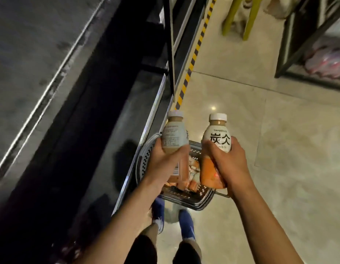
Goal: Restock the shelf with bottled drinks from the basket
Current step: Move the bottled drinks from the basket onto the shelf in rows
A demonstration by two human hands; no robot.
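White-capped milk-tea bottles, one per hand, head view. Left hand (162,161) grip is wrapped around the left bottle (174,137), back label and barcode facing the camera, bottle tilted slightly left. Right hand (227,164) grip is closed around the right bottle (216,141), front label with large black characters showing, orange lower half partly covered by fingers. Both bottles are held up above the basket (184,197), near each other but apart. Basket is dark wire, sits on the tiled floor (279,149) just beside the shelf (100,130) edge; more orange-labelled bottles (192,178) lie inside. Shelf deck is dark and mostly in shadow. Blue shoes (186,223) just behind the basket. Yellow-black hazard tape (194,54) runs along the floor. Yellow-green stool (239,16) far up the aisle.
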